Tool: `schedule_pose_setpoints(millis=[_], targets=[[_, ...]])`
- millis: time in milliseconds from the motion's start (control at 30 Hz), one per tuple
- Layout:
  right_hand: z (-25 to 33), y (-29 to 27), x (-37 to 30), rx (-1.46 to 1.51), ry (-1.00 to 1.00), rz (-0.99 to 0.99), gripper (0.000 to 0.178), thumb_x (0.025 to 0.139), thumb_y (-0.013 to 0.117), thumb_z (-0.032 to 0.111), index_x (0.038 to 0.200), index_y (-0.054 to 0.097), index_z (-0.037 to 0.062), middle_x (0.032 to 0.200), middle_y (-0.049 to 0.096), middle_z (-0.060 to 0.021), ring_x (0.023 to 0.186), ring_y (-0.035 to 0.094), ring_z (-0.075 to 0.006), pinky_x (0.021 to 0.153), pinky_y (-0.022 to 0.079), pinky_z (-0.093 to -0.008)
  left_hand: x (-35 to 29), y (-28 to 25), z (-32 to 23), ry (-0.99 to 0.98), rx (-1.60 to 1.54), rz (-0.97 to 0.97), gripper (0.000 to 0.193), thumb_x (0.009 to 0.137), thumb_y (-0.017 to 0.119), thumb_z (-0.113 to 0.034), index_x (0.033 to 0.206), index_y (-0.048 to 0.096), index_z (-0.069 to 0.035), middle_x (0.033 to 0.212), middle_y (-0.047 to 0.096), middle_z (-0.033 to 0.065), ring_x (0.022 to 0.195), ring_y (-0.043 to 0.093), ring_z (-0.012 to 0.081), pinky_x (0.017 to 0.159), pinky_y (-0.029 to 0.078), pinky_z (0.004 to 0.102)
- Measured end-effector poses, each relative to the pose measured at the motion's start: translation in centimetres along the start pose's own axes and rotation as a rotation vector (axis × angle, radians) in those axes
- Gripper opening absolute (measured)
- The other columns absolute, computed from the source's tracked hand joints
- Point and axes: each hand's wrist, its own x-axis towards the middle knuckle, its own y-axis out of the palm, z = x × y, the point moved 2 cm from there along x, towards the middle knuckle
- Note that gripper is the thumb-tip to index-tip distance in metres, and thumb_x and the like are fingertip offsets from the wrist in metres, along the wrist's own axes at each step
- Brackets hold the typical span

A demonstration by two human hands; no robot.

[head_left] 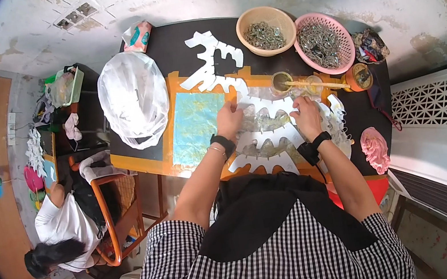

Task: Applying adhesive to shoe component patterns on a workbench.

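Observation:
A white scalloped strip (pixel 269 105) lies across the board between my hands. My left hand (pixel 230 119) is closed with its fingertips pinching the strip's left end. My right hand (pixel 307 120) has its fingers bent together at the strip's right end; what lies under the fingertips is partly hidden. Nearer me, a second scalloped strip (pixel 262 137) and a third strip (pixel 261 162) rest on a clear, smeared sheet. A chain of joined white pieces (pixel 207 49) trails off toward the far edge. Left of my left hand is a blue, yellow-stained sheet (pixel 198 125), edged with brown tape.
Far right stand a tan basin (pixel 264 15) and a pink basket (pixel 329 31) of metal pieces. A brush (pixel 319 85) lies across a jar (pixel 281 82). A pink cloth (pixel 375 150) is at the right edge, a white bag (pixel 134 101) at left. Another person (pixel 66 226) sits at left.

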Motion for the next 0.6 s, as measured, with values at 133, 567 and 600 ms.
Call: schedule_pose_setpoints(millis=[133, 567, 600], targets=[[-1.1, -0.2, 0.1, 0.327, 0.140, 0.062, 0.023, 0.068, 0.074, -0.003, 0.085, 0.060, 0.0034, 0.087, 0.056, -0.0119, 0.075, 0.058, -0.0294, 0.068, 0.047, -0.0390, -0.5, -0.2, 1.1, -0.149, -0.210, 0.111, 0.022, 0.078, 0.065, -0.010, 0.093, 0.059, 0.004, 0.080, 0.064, 0.0085, 0.067, 0.061, 0.0136, 0.060, 0.049, 0.0273], [0.7, -1.0, 0.1, -0.148, -0.126, 0.083, 0.007, 0.073, 0.063, 0.006, 0.076, 0.069, 0.0051, 0.090, 0.058, -0.0106, 0.096, 0.053, -0.0308, 0.081, 0.044, -0.0415, 1.0, -3.1, -3.6, -0.084, 0.383, 0.011, 0.043, 0.077, 0.072, -0.040, 0.093, 0.059, -0.002, 0.091, 0.065, 0.0164, 0.089, 0.063, 0.0333, 0.080, 0.050, 0.0430], [0.6, -1.0, 0.1, -0.193, -0.148, 0.112, 0.008, 0.075, 0.062, 0.008, 0.077, 0.070, 0.0052, 0.091, 0.058, -0.0103, 0.097, 0.052, -0.0305, 0.081, 0.044, -0.0415, 2.1, -3.7, -3.9, 0.005, 0.409, -0.136, 0.044, 0.076, 0.073, -0.039, 0.096, 0.058, -0.002, 0.096, 0.063, 0.0173, 0.094, 0.060, 0.0343, 0.082, 0.049, 0.0430]])
